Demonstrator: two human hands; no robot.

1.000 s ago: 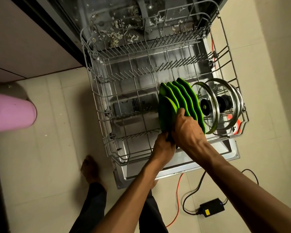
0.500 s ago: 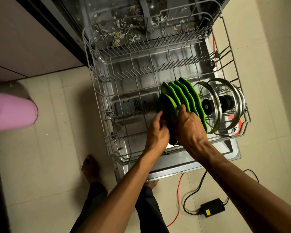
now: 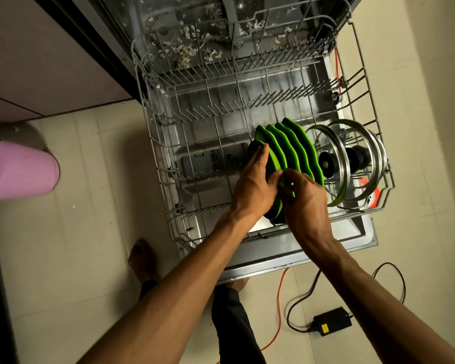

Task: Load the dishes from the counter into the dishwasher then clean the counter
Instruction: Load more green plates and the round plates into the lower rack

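Note:
Several green plates (image 3: 296, 148) stand upright side by side in the pulled-out lower rack (image 3: 153, 132) of the open dishwasher. My left hand (image 3: 255, 185) lies flat against the face of the nearest green plate, fingers straight and reaching up to its top rim. My right hand (image 3: 304, 199) grips the lower rims of the plates, with fingers curled between them. To the right of the plates, two glass lids (image 3: 335, 164) with black knobs stand on edge. The plates' bottom edges are hidden behind my hands.
The rack's left and back rows of tines hold nothing. Food scraps litter the tub floor (image 3: 189, 53). A pink bin (image 3: 19, 174) stands on the floor at left. A black power adapter (image 3: 331, 321) and an orange cable (image 3: 281, 298) lie near the open door (image 3: 273, 261). My feet (image 3: 142, 258) are beside it.
My left hand has slid up from the front plate's lower edge to lie flat on its face. My right hand stayed on the plates' rims.

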